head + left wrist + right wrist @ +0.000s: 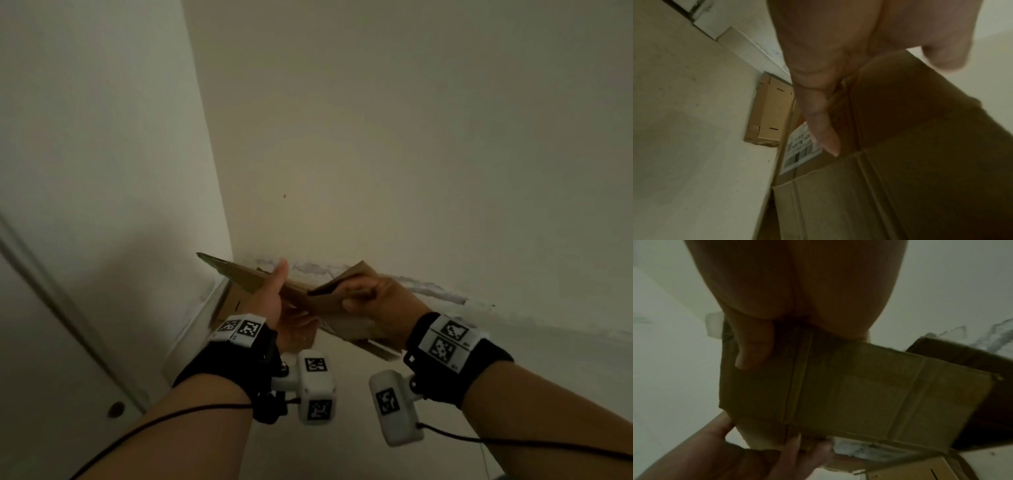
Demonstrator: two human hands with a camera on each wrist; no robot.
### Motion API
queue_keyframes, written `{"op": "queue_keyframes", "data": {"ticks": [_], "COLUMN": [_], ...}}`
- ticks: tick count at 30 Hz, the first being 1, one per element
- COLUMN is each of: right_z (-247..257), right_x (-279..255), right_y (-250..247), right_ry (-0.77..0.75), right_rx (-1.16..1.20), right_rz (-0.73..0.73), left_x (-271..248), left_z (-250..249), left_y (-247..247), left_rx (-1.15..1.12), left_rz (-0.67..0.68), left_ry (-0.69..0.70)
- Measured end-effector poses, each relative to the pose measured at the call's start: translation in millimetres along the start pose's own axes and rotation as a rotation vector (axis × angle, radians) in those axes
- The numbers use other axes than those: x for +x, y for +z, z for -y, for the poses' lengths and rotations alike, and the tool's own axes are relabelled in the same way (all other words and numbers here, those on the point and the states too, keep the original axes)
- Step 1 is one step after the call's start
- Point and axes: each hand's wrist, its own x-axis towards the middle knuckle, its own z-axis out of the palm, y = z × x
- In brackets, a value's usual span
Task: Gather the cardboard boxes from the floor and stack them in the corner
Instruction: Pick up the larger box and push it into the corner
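Both hands hold flattened cardboard (329, 301) in the air, low in a room corner (230, 260).

Left hand (274, 298): palm turned inward, fingers under the sheet's left part, thumb up along its near edge. Left wrist view shows the thumb (822, 129) lying against the brown panel (920, 146); the hand grips the card, not wide open. A white shipping label (797, 152) sits on the sheet just beside the thumb tip.

Right hand (380, 301): fingers curled over the top of a folded flap, thumb beneath, a closed pinch on the sheet's right part. Right wrist view shows the creased panel (859, 394) hanging below the palm, with the left hand's fingers (793, 449) holding its far lower edge.

The sheet runs across between the two hands, tilted, its left end pointing toward the corner and its right end lower, nearer the body.

Below it, a small closed box (770, 110) lies on the floor (694, 129) against the skirting (756, 48), in the corner. More cardboard shows under the held sheet in the right wrist view; what it is I cannot tell.
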Motion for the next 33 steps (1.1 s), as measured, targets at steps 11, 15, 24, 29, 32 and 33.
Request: {"op": "queue_keyframes", "data": {"ticks": [11,15,24,29,32,33], "right_z": [-30.4,-57.9,-53.9,-59.1,-55.9,-52.1], "right_x": [15.4,23.9,33.4,35.7,36.0,35.0], "right_y": [-31.2,-54.1,-54.6,-58.6,-52.3,-49.7], "right_ry": [0.286,0.442,0.329,0.308,0.289,0.287], "right_rx": [0.110,0.053,-0.005,0.174,0.219,0.213], "right_rz": [-0.170,-0.374,-0.280,-0.135,-0.062,-0.061], "left_x": [22.1,33.9,35.0,36.1,37.6,40.8], "left_z": [-7.6,-6.5,8.8,14.6,14.9,15.1], "left_y": [-2.8,-1.8,14.8,13.1,13.9,14.1], "left_rx": [-0.070,-0.033,0.041,0.120,0.123,0.123], "left_rz": [-0.061,-0.020,0.145,0.248,0.225,0.184], "left_ry": [0.036,0.105,0.125,0.117,0.145,0.157]}}
